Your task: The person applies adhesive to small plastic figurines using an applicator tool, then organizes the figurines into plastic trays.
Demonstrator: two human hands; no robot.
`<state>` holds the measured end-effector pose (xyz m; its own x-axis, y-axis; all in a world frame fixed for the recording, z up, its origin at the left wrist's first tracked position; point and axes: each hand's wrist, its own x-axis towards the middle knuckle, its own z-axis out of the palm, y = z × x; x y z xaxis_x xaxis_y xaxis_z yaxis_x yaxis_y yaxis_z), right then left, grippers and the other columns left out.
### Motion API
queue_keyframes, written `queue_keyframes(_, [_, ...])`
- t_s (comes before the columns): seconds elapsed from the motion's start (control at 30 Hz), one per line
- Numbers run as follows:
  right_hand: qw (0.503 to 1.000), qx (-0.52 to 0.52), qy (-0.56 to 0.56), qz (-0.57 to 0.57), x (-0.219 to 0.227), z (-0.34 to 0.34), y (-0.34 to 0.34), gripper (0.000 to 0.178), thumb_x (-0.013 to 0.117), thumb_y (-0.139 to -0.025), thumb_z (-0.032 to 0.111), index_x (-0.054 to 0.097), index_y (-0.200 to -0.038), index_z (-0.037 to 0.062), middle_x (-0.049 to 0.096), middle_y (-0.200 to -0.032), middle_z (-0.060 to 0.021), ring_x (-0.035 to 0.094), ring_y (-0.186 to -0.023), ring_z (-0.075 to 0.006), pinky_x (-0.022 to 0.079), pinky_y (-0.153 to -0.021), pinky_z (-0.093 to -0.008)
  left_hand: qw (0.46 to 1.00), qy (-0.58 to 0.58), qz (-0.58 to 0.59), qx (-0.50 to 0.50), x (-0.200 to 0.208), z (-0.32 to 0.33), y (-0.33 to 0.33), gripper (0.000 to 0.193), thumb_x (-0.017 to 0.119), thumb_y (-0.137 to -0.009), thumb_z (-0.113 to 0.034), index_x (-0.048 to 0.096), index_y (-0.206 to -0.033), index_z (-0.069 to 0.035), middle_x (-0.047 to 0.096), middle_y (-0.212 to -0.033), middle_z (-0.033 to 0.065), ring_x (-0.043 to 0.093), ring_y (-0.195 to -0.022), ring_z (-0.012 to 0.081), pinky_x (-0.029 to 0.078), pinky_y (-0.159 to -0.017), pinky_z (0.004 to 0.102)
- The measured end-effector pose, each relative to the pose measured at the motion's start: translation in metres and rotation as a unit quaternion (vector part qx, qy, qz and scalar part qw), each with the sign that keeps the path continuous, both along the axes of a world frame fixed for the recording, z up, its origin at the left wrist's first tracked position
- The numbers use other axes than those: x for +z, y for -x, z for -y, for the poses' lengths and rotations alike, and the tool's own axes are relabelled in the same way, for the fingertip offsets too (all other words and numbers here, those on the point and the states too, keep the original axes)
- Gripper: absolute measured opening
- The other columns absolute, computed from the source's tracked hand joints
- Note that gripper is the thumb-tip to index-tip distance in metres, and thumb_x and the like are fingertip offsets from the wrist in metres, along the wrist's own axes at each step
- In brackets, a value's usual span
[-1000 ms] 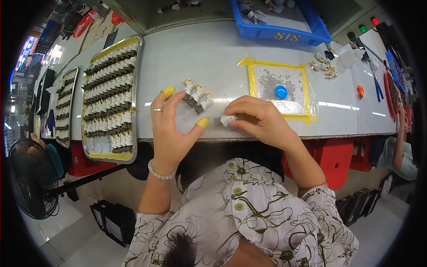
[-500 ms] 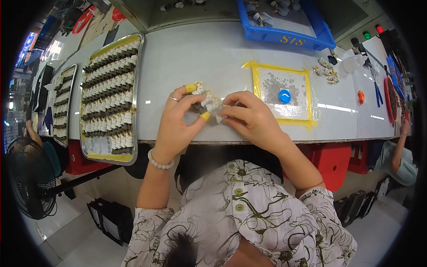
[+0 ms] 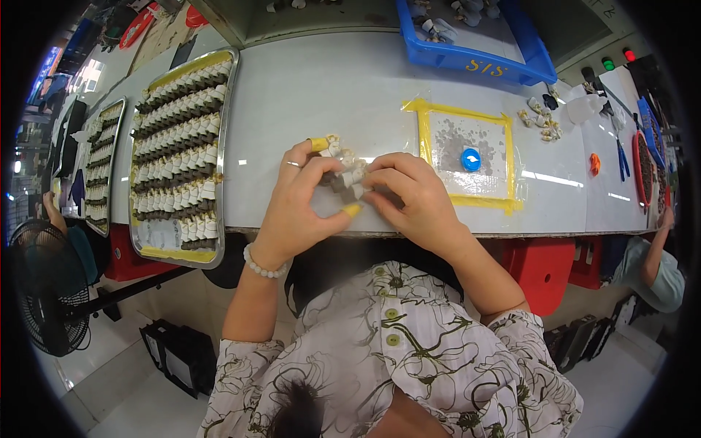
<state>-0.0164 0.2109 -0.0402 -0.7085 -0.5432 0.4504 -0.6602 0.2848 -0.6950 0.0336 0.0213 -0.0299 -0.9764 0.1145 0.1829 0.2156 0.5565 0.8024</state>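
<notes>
My left hand (image 3: pixel 299 196), with yellow finger cots on thumb and a fingertip, curls round a short row of small white-and-grey pieces (image 3: pixel 350 177). They are held just above the white tabletop near its front edge. Opposite, my right hand (image 3: pixel 411 191) closes its thumb and fingers on the right end of that row; its fingertips partly hide the pieces there. Similar white pieces with dark ends fill a metal tray (image 3: pixel 228 131) in neat rows on my left, with its near end partly bare.
A yellow-taped square (image 3: pixel 515 164) with a round blue object (image 3: pixel 471 159) lies right of my hands. Behind it stands a blue bin (image 3: pixel 478 67). Loose white pieces (image 3: pixel 542 120), a white bottle (image 3: pixel 584 108) and an orange item (image 3: pixel 594 164) are farther right. A fan (image 3: pixel 47 288) stands at left.
My left thumb has moved right along the underside of the row. Both hands stay close together around the pieces. The view has shifted slightly.
</notes>
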Motion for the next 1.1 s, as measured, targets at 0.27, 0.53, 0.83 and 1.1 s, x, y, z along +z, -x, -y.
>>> queue_keyframes(0.27, [1.000,0.003,-0.009,0.028,0.000,0.005,-0.006,0.029,0.069,-0.066,0.002,0.060,-0.094,0.0032,0.058,-0.097,-0.0126,0.057,-0.089,-0.0307,0.046,-0.077,-0.0363,0.993,0.072,-0.084,0.041,-0.007,-0.012,-0.007,0.047,0.071,-0.058,-0.014,0.054,-0.101,-0.004,0.040,-0.113,0.0227,0.041,-0.104,0.0403,0.038,-0.089,0.0440])
queue_keyframes(0.53, [0.997,0.001,-0.009,0.074,0.006,-0.002,-0.014,0.040,0.068,-0.070,0.001,0.057,-0.108,0.0021,0.056,-0.108,-0.0154,0.055,-0.099,-0.0309,0.044,-0.085,-0.0350,0.982,0.027,-0.110,0.151,0.010,0.007,-0.036,0.047,0.072,-0.055,-0.014,0.050,-0.095,-0.005,0.039,-0.111,0.0221,0.041,-0.105,0.0391,0.038,-0.089,0.0437])
queue_keyframes(0.83, [0.998,-0.001,-0.025,0.060,0.005,-0.001,-0.012,0.038,0.066,-0.072,0.001,0.057,-0.108,0.0018,0.055,-0.107,-0.0150,0.054,-0.099,-0.0301,0.044,-0.085,-0.0348,0.870,0.199,-0.057,0.446,0.038,0.149,-0.136,0.036,0.068,-0.059,-0.007,0.050,-0.089,-0.004,0.048,-0.097,0.0123,0.050,-0.093,0.0289,0.042,-0.082,0.0347])
queue_keyframes(1.1, [0.998,0.001,-0.032,0.058,0.006,0.000,-0.014,0.037,0.066,-0.072,0.000,0.057,-0.108,0.0011,0.056,-0.107,-0.0151,0.055,-0.099,-0.0299,0.044,-0.085,-0.0344,0.881,0.203,0.060,0.424,0.025,0.167,-0.137,0.033,0.066,-0.062,-0.013,0.051,-0.089,-0.002,0.050,-0.097,0.0133,0.050,-0.094,0.0301,0.042,-0.082,0.0359])
